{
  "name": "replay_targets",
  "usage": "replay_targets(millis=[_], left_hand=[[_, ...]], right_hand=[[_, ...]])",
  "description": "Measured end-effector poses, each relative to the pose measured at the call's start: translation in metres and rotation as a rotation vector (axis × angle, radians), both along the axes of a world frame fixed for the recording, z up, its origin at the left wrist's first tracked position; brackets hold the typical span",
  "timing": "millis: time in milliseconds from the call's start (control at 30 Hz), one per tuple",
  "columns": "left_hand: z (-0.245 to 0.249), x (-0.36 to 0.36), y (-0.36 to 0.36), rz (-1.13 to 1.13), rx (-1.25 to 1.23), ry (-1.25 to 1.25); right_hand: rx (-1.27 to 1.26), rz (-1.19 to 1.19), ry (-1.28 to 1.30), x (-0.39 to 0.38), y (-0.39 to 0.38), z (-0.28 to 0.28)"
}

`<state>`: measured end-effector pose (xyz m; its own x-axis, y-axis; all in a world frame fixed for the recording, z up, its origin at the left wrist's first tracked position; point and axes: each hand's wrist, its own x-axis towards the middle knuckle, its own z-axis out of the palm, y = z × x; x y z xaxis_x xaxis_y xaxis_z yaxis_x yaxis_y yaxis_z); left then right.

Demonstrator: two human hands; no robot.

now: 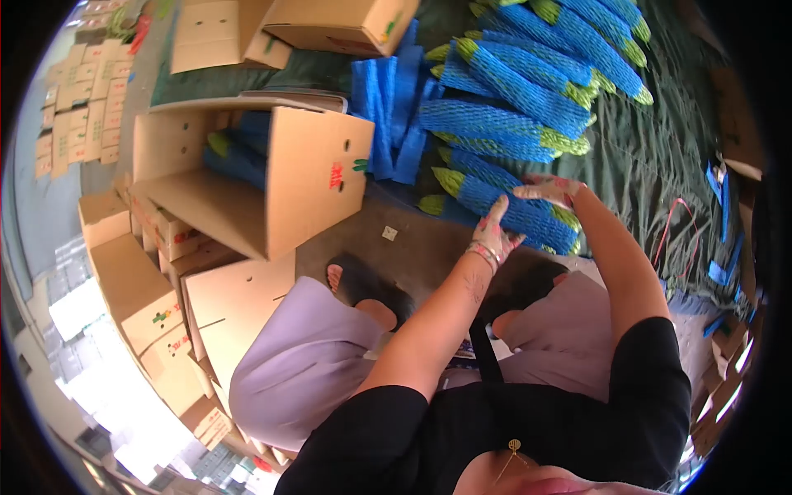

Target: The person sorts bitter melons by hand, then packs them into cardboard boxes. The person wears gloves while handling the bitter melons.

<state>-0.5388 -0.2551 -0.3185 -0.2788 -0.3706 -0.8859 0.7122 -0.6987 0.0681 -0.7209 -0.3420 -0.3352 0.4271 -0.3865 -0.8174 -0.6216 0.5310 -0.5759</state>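
Note:
Both hands, in pale gloves with red marks, are on a long green bumpy gourd [536, 219] in a blue foam-net sleeve, at the near end of a row. My left hand [493, 236] grips its near side, thumb and fingers spread around it. My right hand [551, 191] is curved over the top toward its right end; the fingertips are partly hidden. Right behind it is another sleeved gourd [487, 169]. More sleeved gourds [528, 91] lie side by side farther back, green tips showing.
An open carton [318, 181] to the left has sleeved gourds [239, 157] inside. Flat blue net sleeves [388, 115] lie beside it. More cartons [338, 25] stand at the back and along the left. Dark green cloth [635, 165] covers the work surface. A red cord [676, 214] lies at right.

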Motion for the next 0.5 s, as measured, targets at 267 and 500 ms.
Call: replay_targets(millis=[267,500], left_hand=[[0.097,0.02,0.004,-0.146,-0.39,0.282],[0.259,0.127,-0.025,-0.448,-1.187,0.111]], right_hand=[[0.019,-0.259,-0.107,-0.018,0.011,0.142],[-0.697,-0.174,-0.114,0.019,0.005,0.303]])
